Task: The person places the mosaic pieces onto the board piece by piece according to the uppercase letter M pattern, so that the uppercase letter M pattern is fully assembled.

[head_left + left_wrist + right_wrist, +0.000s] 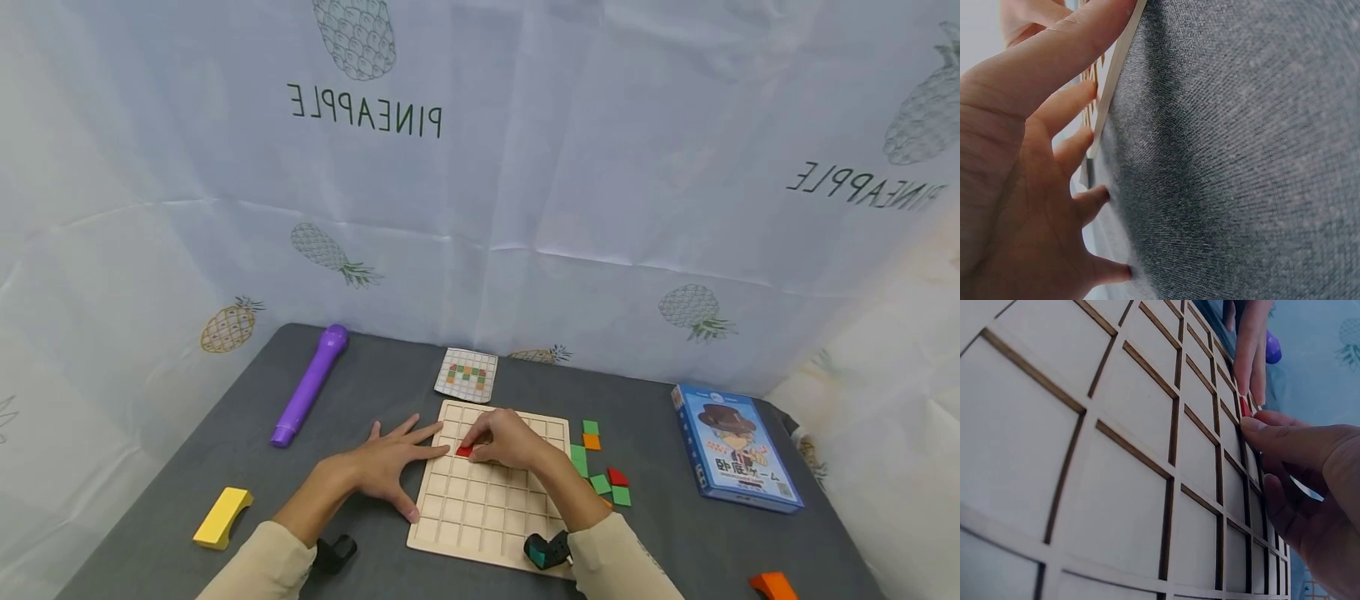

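A light wooden grid board (468, 508) lies on the dark table. My right hand (510, 439) pinches a red tile (464, 451) between thumb and fingers, over the board's upper left cells. The right wrist view shows the same red tile (1245, 406) at my right fingertips, close to the grid. My left hand (382, 462) is spread along the board's left edge, fingertips and thumb touching its rim; in the left wrist view the thumb (1054, 59) lies against that edge. Beyond the board lies a pattern card (467, 375) showing coloured squares on a grid.
Several green, orange and red tiles (599, 483) lie right of the board, partly hidden by my right arm. A purple microphone-shaped stick (311, 387) and a yellow arched block (223, 517) lie left. A blue box (738, 446) and an orange block (774, 585) are at right.
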